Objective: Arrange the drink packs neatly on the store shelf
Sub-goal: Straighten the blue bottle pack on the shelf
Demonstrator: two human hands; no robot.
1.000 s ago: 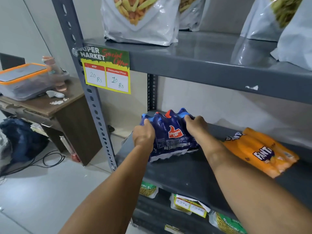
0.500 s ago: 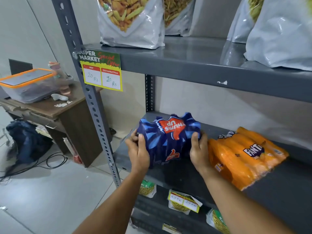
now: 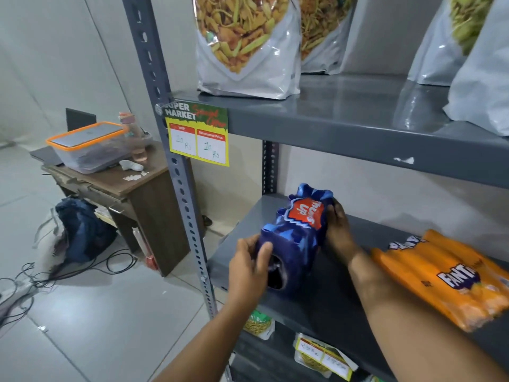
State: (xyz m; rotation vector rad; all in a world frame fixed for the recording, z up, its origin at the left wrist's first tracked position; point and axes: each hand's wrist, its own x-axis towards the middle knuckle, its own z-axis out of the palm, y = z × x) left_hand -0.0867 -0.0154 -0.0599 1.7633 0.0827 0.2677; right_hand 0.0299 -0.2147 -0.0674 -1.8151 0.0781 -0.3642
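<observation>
- Blue drink pack [image 3: 296,238] on middle shelf [image 3: 316,304], left end, turned end-on toward camera.
- Left hand [image 3: 249,270] fingers wrapped on near end.
- Right hand [image 3: 337,230] fingers pressed flat on far right side.
- Orange drink pack [image 3: 446,279] lying flat farther right, apart from blue one.

The Thums Up pack [image 3: 296,238] sat at the left end of the middle shelf [image 3: 325,304], the Fanta pack [image 3: 446,279] lying to its right. Snack bags [image 3: 248,45] stood on the shelf above. A table [image 3: 124,186] stood left of the rack, carrying a lidded container [image 3: 88,146].
</observation>
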